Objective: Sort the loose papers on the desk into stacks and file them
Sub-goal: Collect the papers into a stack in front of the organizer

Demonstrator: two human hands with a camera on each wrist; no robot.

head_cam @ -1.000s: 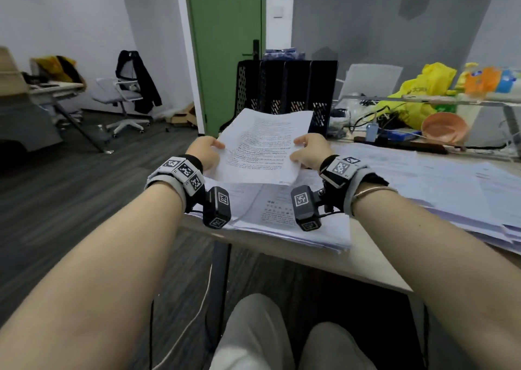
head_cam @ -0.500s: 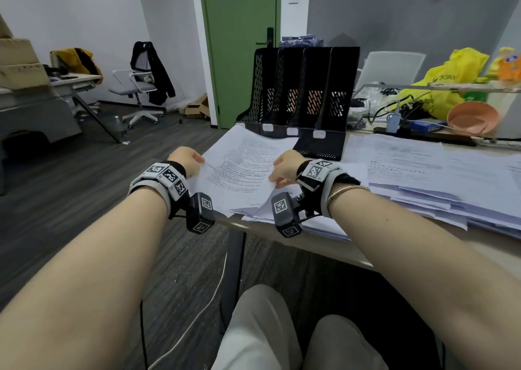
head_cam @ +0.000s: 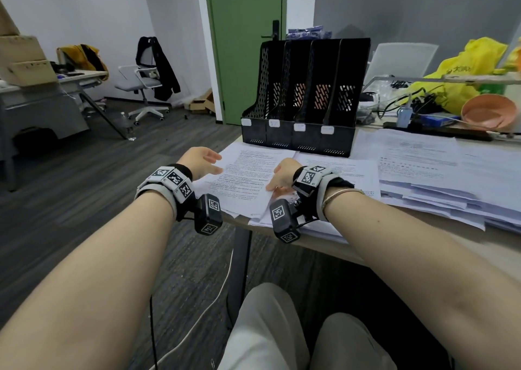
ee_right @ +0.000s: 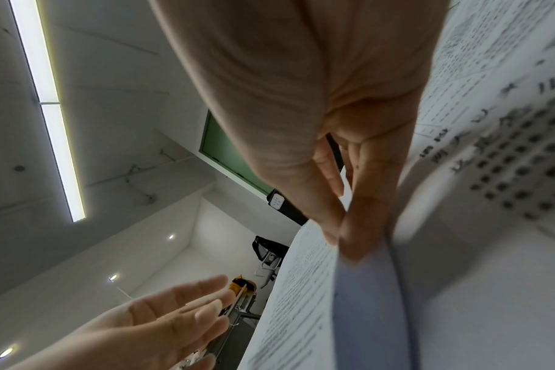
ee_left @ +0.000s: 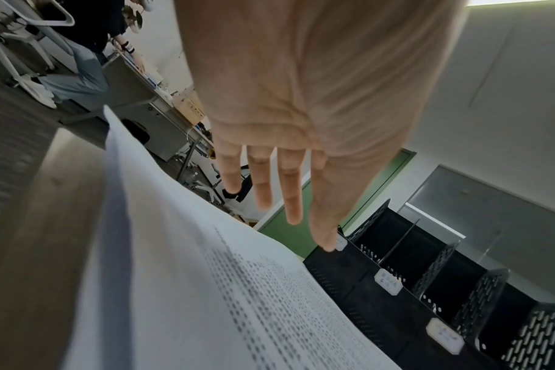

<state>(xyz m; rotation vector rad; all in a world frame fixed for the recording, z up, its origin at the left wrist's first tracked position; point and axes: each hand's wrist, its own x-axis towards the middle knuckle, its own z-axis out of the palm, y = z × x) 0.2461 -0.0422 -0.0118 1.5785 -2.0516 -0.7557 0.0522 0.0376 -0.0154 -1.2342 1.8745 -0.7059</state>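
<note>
A printed sheet (head_cam: 245, 178) lies on the near left corner of the desk, on top of other papers. My right hand (head_cam: 275, 182) pinches its right edge between thumb and forefinger; the right wrist view shows the pinch (ee_right: 341, 232) closing on the paper's edge (ee_right: 304, 288). My left hand (head_cam: 211, 163) hovers just off the sheet's left edge, fingers (ee_left: 290, 195) straight and spread, holding nothing. A black four-slot file rack (head_cam: 304, 96) with white labels stands right behind the sheet, its slots (ee_left: 412, 283) looking empty.
Spread-out paper stacks (head_cam: 423, 169) cover the desk to the right. Behind them are cables, a yellow bag (head_cam: 468, 67) and an orange bowl (head_cam: 489, 111). The desk edge (head_cam: 324, 245) runs near my wrists, with open floor and an office chair (head_cam: 146, 82) to the left.
The sheet, held up in both hands a second ago, has come down flat onto the desk. My left hand has let go and opened; my right hand keeps its pinch.
</note>
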